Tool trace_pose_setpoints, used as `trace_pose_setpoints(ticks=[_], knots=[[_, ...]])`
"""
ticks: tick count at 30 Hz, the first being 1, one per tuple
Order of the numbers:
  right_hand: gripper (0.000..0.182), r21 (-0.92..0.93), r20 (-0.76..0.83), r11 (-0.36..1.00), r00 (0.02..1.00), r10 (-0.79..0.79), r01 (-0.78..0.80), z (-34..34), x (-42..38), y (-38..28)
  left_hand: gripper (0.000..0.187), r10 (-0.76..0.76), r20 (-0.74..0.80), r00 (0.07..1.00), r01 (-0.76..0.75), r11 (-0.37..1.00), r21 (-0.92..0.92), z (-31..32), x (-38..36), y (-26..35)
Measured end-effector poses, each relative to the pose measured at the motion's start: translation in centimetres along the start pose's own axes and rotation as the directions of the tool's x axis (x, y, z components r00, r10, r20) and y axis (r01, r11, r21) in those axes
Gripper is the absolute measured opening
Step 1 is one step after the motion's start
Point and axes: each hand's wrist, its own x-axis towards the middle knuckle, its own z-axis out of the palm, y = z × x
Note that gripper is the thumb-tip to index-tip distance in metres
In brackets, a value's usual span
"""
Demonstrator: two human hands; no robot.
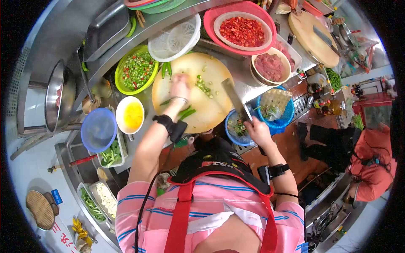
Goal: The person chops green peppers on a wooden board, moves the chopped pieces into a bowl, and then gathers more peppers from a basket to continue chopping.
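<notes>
Chopped green chilies (203,87) lie on the round chopping block (211,114) right of the blurred left hand (180,87), its grip indiscernible, while the right hand (258,131), fingers wrapped round its handle, holds the cleaver (235,97) rightward, presumably for clearance.

cutting board (213,110): pale yellow | peppers (187,114): green | shirt (137,213): pink, blue-striped | straps (180,219): red | bowl (98,131): blue

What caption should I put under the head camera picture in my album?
Left hand near chopped green peppers on a round board, right hand gripping a cleaver.
</notes>
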Motion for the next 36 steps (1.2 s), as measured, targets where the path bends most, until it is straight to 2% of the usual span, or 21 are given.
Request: trace_pose_setpoints(ticks=[1, 3, 5, 6, 8, 9, 11, 12, 15, 17, 19, 23, 25, 26, 27, 29, 31, 33, 35, 36], knots=[[0.023, -0.04, 0.012, 0.997, 0.997, -0.071, 0.071, 0.5, 0.0, -0.7, 0.035, -0.006, 0.009, 1.0, 0.004, 0.976, 0.217, -1.8, 1.3, -1.3], [0.023, -0.101, 0.081, 0.982, 0.985, -0.151, 0.159, 1.2, 0.2, -2.4, 0.041, 0.084, 0.039, 0.996, -0.092, 0.896, 0.435, -2.1, 3.2, -4.5], [0.021, -0.173, 0.175, 0.954, 0.961, -0.215, 0.245, 2.3, 0.9, -3.4, 0.039, -0.09, 0.222, 0.971, -0.001, 0.925, 0.38, -3.0, 5.0, -5.1], [0.019, -0.188, 0.177, 0.941, 0.952, -0.249, 0.281, 2.7, 1.3, -3.9, 0.039, -0.088, 0.229, 0.969, -0.004, 0.928, 0.373, -3.1, 5.4, -4.7], [0.019, -0.22, 0.152, 0.941, 0.962, -0.226, 0.256, 3.4, 2.4, -4.9, 0.042, -0.207, 0.352, 0.913, 0.018, 0.882, 0.47, -4.2, 5.8, -3.4], [0.019, -0.249, 0.121, 0.939, 0.969, -0.214, 0.238, 3.7, 3.1, -5.3, 0.042, -0.207, 0.36, 0.91, 0.015, 0.883, 0.469, -3.7, 5.4, -3.9], [0.02, -0.301, 0.167, 0.93, 0.972, -0.167, 0.212, 4.1, 4.1, -5.5, 0.035, 0.039, 0.466, 0.884, -0.179, 0.949, 0.26, -3.0, 4.4, -5.0], [0.019, -0.306, 0.145, 0.937, 0.981, -0.132, 0.171, 4.5, 4.4, -5.4, 0.037, 0.123, 0.471, 0.873, -0.228, 0.958, 0.172, -2.8, 3.6, -5.5], [0.018, -0.318, 0.137, 0.938, 0.986, -0.094, 0.134, 5.0, 4.6, -5.4, 0.043, 0.099, 0.448, 0.888, -0.231, 0.941, 0.249, -3.7, 3.9, -4.6], [0.017, -0.328, 0.135, 0.935, 0.987, -0.092, 0.132, 5.2, 4.4, -5.5, 0.049, 0.149, 0.436, 0.888, -0.342, 0.847, 0.408, -4.2, 4.6, -4.5], [0.017, -0.341, 0.132, 0.931, 0.987, -0.09, 0.131, 5.3, 4.3, -5.6, 0.044, 0.344, 0.356, 0.869, -0.48, 0.763, 0.432, -3.6, 4.8, -5.3], [0.017, -0.347, 0.153, 0.932, 0.987, -0.057, 0.108, 5.2, 4.1, -6.1, 0.038, 0.377, 0.471, 0.797, -0.571, 0.724, 0.387, -4.5, 4.9, -4.2], [0.018, -0.342, 0.179, 0.936, 0.983, -0.027, 0.088, 5.2, 4.2, -6.1, 0.04, 0.17, 0.555, 0.814, -0.428, 0.821, 0.377, -5.4, 4.6, -3.2], [0.019, -0.339, 0.21, 0.938, 0.978, -0.003, 0.075, 5.3, 4.2, -6.1, 0.047, 0.083, 0.578, 0.812, -0.37, 0.839, 0.399, -4.7, 4.6, -4.5], [0.019, -0.333, 0.204, 0.941, 0.979, 0.004, 0.065, 5.4, 4.1, -6.0, 0.049, 0.108, 0.57, 0.815, -0.383, 0.838, 0.389, -4.5, 4.2, -5.9], [0.018, -0.274, 0.12, 0.956, 0.99, -0.075, 0.105, 5.7, 3.9, -5.6, 0.049, 0.001, 0.625, 0.78, -0.321, 0.859, 0.4, -5.8, 3.5, -6.0], [0.017, -0.263, 0.105, 0.959, 0.991, -0.081, 0.106, 5.7, 3.9, -5.4, 0.049, -0.004, 0.643, 0.766, -0.337, 0.849, 0.406, -6.7, 2.8, -6.7], [0.017, -0.251, 0.092, 0.962, 0.992, -0.09, 0.111, 5.6, 4.0, -5.3, 0.05, -0.06, 0.635, 0.77, -0.265, 0.875, 0.404, -7.7, 2.1, -6.6], [0.037, -0.245, 0.225, 0.968, 0.974, 0.0, 0.057, 5.2, 4.3, -5.5, 0.051, -0.093, 0.649, 0.755, -0.229, 0.89, 0.394, -7.8, 1.9, -6.8], [0.037, -0.235, 0.222, 0.971, 0.975, 0.002, 0.052, 5.0, 4.3, -5.6, 0.053, -0.122, 0.639, 0.76, -0.205, 0.887, 0.414, -7.9, 1.6, -6.9]])
